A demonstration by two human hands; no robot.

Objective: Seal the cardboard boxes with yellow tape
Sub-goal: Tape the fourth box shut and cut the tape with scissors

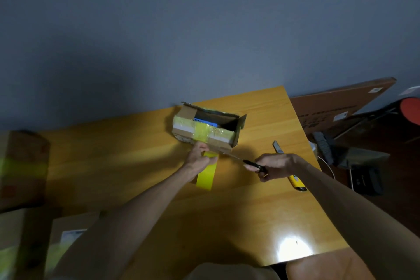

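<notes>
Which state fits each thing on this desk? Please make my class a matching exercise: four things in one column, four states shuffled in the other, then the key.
Things
1. cardboard box
2. scissors
3. yellow tape strip
4. utility knife

States
A. pinched by the left hand
B. lying on the table, gripped by no hand
C. gripped by the right hand
D. open at the top, yellow tape across its side

Pairs: 1-D, 2-C, 3-A, 4-B
</notes>
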